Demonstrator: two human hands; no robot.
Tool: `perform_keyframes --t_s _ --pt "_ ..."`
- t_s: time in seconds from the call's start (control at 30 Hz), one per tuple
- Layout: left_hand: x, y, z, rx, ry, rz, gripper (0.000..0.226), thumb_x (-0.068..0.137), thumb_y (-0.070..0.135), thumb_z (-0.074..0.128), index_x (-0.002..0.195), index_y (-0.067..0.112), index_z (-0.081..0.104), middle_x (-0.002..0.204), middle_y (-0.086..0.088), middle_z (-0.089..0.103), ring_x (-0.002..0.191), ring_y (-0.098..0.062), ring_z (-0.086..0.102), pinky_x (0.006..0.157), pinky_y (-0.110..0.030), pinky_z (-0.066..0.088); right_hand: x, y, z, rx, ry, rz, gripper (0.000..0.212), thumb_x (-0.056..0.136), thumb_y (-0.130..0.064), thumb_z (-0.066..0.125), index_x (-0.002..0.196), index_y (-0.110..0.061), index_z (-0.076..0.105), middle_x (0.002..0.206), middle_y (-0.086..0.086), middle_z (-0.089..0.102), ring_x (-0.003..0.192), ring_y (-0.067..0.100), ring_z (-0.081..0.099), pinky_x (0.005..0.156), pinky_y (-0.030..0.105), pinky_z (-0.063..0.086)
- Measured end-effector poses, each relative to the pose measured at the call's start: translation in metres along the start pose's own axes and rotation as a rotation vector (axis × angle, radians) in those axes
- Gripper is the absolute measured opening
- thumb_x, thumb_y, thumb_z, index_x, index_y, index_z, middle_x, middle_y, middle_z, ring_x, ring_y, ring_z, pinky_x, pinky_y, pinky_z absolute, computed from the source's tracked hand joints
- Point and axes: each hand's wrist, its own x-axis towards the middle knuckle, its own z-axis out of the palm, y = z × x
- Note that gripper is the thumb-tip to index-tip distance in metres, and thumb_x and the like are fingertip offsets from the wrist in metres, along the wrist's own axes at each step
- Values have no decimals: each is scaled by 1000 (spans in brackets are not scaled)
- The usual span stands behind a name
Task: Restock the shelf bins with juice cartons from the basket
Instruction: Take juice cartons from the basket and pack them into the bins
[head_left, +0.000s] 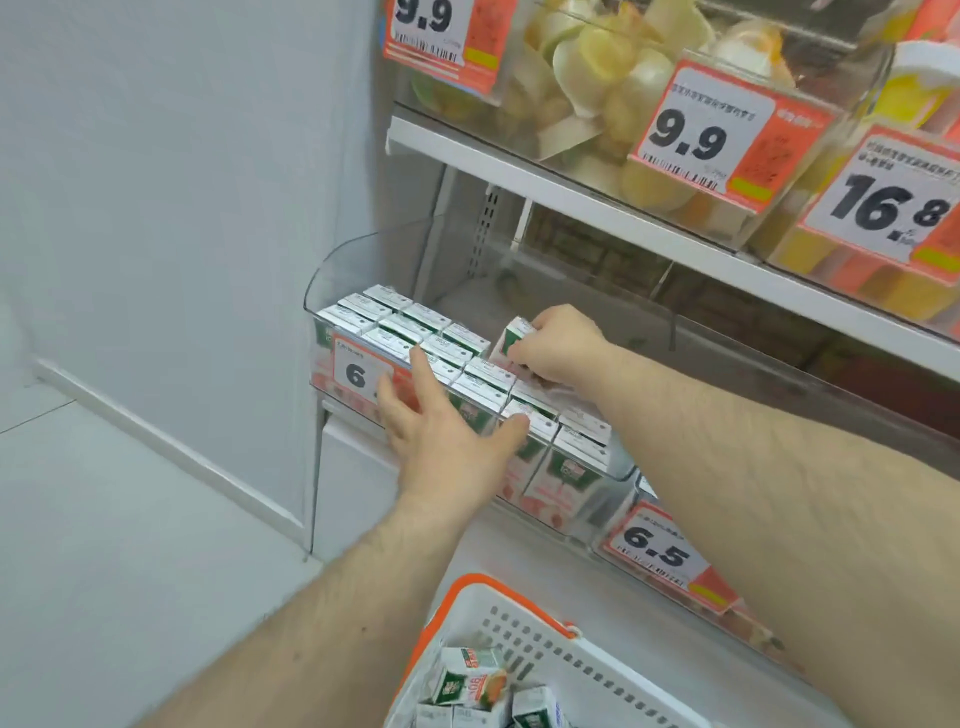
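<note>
A person restocks a clear shelf bin (332, 291) at the left end of a store shelf; the right hand (556, 345) grips a tilted juice carton (511, 340) over the bin's back rows, fingers curled round its top; the left hand (441, 441), fingers spread and straight, rests against the bin's front and the cartons (410, 325) standing upright in rows inside; more cartons lie loose in the white, orange-rimmed basket (597, 670) below; an orange price tag (358, 371) marked 6 hangs on the bin's front.
</note>
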Motion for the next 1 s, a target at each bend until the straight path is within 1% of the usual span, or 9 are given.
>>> perform_keyframes --t_s 0.1,0.2,0.37,0.53,0.63,0.7,0.83,0.9,1.0 --pt "-1 0 2 -49 -34 -8 108 79 45 73 152 41 -7 155 12 -25 148 -24 1 117 -43 19 5 -4 10 36 -73 56 20 82 -12 61 69 -10 46 60 5 46 55 21 42 54 28 35" --pt "-2 1 4 -72 -55 -17 101 82 44 70 150 48 -4 153 17 -29 149 -23 -4 117 -44 19 5 -4 13 106 -108 112 24 80 -6 56 67 -14 38 61 2 32 53 18 26 52 28 24" --pt "-3 2 5 -77 -86 -35 93 84 42 68 150 51 3 153 15 -33 149 -22 -4 115 -40 22 5 -4 14 72 -135 41 28 85 1 46 66 -18 37 67 4 27 58 15 20 55 28 19" --pt "-2 2 2 -72 -108 -44 90 85 42 69 147 56 5 152 16 -34 150 -23 -2 116 -42 22 6 -8 18 -4 -121 74 17 94 -11 47 78 -10 49 71 6 45 60 20 40 54 28 30" --pt "-3 1 1 -67 -90 -25 90 84 43 70 147 56 8 153 14 -32 150 -25 -1 116 -43 23 8 -6 23 14 -95 94 17 90 -14 45 75 -11 49 67 4 48 55 19 42 51 28 32" --pt "-7 1 2 -20 -36 15 87 84 44 70 146 55 11 153 12 -27 148 -25 -3 115 -43 23 7 -2 25 5 -56 80 17 91 -20 46 81 -10 55 76 5 56 61 20 49 53 27 35" --pt "-22 3 -1 143 111 228 56 82 42 70 127 44 37 137 -1 13 129 -22 17 108 -40 28 -10 5 17 -146 171 -95 26 91 -26 48 102 -12 67 103 8 68 88 28 61 68 27 42" --pt "-32 0 -3 186 44 320 47 81 38 71 118 36 42 119 3 21 118 -19 26 106 -34 29 -30 10 11 -156 300 -199 26 91 -22 45 103 -17 68 105 4 69 95 27 61 74 29 45" --pt "-46 -8 -5 280 -113 337 50 80 35 73 118 31 41 114 3 26 118 -21 32 105 -33 32 -68 22 8 -170 447 -392 24 88 -18 46 94 -17 70 95 1 70 92 25 60 74 31 47"
